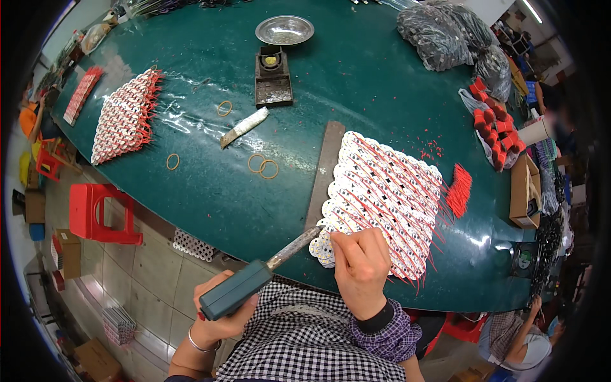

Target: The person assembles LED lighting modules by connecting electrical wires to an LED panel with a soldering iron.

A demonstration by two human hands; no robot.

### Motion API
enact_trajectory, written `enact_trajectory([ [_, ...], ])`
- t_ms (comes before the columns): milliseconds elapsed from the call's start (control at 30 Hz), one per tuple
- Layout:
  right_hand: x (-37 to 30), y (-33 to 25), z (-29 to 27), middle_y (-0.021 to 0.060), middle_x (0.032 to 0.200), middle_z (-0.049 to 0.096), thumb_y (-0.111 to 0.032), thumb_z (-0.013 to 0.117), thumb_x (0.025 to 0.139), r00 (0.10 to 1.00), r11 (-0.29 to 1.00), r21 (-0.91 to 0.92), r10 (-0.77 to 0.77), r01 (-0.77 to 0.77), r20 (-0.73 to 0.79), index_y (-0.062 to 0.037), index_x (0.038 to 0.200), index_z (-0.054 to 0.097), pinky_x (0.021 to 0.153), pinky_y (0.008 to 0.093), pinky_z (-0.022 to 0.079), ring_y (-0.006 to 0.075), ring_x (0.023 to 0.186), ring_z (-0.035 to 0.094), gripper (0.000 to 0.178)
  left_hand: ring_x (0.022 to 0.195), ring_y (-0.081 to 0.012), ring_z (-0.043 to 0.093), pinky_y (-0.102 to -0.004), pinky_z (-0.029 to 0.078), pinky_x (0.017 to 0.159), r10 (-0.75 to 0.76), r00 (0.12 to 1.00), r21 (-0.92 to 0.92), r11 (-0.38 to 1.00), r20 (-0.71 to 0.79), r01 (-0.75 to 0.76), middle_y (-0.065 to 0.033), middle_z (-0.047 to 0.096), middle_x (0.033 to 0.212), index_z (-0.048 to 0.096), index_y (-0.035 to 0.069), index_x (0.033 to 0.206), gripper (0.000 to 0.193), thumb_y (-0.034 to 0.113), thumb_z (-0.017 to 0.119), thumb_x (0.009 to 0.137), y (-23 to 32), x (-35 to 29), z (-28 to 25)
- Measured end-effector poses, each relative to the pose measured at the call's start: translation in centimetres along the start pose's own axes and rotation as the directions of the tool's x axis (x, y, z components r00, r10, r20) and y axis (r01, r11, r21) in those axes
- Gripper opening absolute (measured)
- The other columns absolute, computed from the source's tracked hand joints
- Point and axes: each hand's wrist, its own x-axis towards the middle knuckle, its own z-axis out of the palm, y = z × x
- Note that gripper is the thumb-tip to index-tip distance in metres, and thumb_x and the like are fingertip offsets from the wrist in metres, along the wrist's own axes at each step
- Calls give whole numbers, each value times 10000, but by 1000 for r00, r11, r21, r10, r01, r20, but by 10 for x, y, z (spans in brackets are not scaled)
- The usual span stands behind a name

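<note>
My left hand (232, 310) is wrapped around a soldering gun (237, 290) with a dark green body. Its metal barrel slants up to the right, and the tip meets the lower left corner of a panel of white round circuit boards (382, 197). Rows of thin red wires lie slantwise across that panel. Over its near edge, my right hand (364, 264) is closed in a pinch close to the soldering tip; whatever sits between thumb and finger is too small to make out. A flat grey-brown bar (324, 172) lies along the panel's left side.
A bundle of cut red wires (459, 191) lies right of the panel. Farther off stand a soldering stand (273, 79), a metal bowl (284, 30) and red spools (493, 121). Another wired panel (124, 118) rests at left. A red stool (105, 213) stands beside the green table (210, 210).
</note>
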Motion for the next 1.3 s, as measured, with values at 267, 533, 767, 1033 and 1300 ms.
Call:
enact_trajectory([
  [267, 12, -8, -16, 73, 775, 595, 73, 772, 746, 1000, 1000, -12, 6, -6, 22, -19, 887, 712, 639, 371, 470, 259, 736, 577, 179, 656, -193, 641, -282, 509, 596, -71, 990, -160, 986, -121, 51, -112, 679, 825, 718, -47, 990, 281, 4, 766, 719, -4, 2, 3],
  [533, 67, 14, -47, 106, 828, 612, 11, 725, 809, 996, 994, -97, -42, 51, 85, -23, 871, 678, 687, 401, 491, 296, 807, 594, 85, 688, -184, 669, -279, 531, 618, -31, 978, -180, 984, -205, -7, -117, 712, 849, 723, -55, 997, 278, -9, 762, 726, -10, 9, 8],
  [767, 87, 40, -17, 110, 850, 590, -6, 700, 834, 991, 995, -79, -43, 53, 127, -23, 860, 640, 717, 423, 489, 304, 853, 576, 67, 686, -169, 671, -272, 531, 610, -49, 975, -176, 984, -218, 11, -112, 713, 844, 728, -48, 992, 270, 8, 781, 733, -6, 12, 8],
  [1033, 88, 47, -5, 110, 856, 579, -24, 704, 839, 983, 993, -114, -21, 42, 184, -30, 854, 623, 713, 427, 491, 299, 847, 576, 82, 700, -175, 682, -271, 536, 631, -69, 967, -232, 973, -245, 10, -115, 721, 866, 728, -49, 1017, 275, 8, 780, 752, -10, 11, 10],
  [1300, 98, 55, -19, 127, 866, 593, -13, 684, 846, 984, 998, -65, 33, -22, 173, -18, 856, 622, 733, 448, 483, 326, 856, 574, 64, 742, -176, 705, -269, 546, 660, -87, 962, -255, 967, -259, 19, -120, 746, 918, 730, -50, 1040, 285, 7, 780, 766, -13, 9, 10],
])
